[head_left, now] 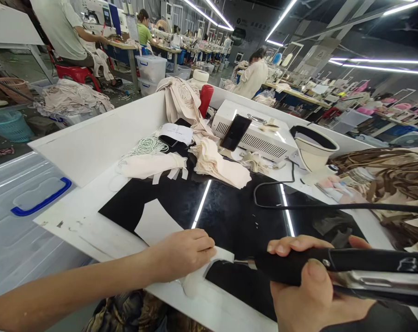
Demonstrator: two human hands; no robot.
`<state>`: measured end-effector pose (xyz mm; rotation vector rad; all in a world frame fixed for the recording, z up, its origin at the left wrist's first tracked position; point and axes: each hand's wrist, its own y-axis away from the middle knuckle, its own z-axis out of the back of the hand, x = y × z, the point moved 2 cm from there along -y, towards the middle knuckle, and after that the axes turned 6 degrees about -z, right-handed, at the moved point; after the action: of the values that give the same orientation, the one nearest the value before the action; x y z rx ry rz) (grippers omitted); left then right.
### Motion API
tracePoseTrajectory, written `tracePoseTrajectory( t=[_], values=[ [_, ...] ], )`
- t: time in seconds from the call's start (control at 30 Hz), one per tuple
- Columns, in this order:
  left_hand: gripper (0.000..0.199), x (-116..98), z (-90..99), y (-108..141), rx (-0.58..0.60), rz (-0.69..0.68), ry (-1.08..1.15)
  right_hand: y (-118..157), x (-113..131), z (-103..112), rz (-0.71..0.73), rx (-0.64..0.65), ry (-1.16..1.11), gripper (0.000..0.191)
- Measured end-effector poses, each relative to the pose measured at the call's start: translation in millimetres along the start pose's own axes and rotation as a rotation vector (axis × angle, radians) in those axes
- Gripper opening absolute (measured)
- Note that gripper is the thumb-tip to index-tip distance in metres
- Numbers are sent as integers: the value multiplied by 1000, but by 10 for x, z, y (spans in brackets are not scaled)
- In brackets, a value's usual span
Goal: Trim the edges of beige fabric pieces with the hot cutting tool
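My left hand [186, 253] is closed on a white, cloth-like piece [157, 222], pinching it near one end. The piece spreads flat to the left of that hand, and a narrow strip of it sticks out to the right. My right hand [309, 288] is wrapped round a black corded hand tool [285, 267] with a narrow metal tip [241, 262]. This tip meets, or lies very close to, the strip's end. Under both hands lies a glossy black sheet [226, 212]. What my left fingers cover is hidden.
Cream fabric pieces [217, 166] are stacked behind the sheet, near a phone [235, 132] leaning on a vented white box [264, 129]. A black cable [333, 206] crosses at right. White boards [101, 133] edge the table. People sit at sewing machines beyond.
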<state>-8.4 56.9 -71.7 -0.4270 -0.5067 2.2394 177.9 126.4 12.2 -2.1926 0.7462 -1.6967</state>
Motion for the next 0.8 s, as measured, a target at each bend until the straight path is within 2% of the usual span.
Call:
tracePoseTrajectory(
  t=[0.2, 0.57, 0.8],
  values=[
    [19, 2, -23, 4, 2, 9, 18, -30, -6, -69, -19, -25, -27, 57],
    [16, 9, -19, -23, -29, 14, 31, 33, -116, -221, -19, 37, -65, 57],
    [17, 6, -14, -16, -51, 22, 28, -8, -105, -192, -15, 5, -39, 57]
  ],
)
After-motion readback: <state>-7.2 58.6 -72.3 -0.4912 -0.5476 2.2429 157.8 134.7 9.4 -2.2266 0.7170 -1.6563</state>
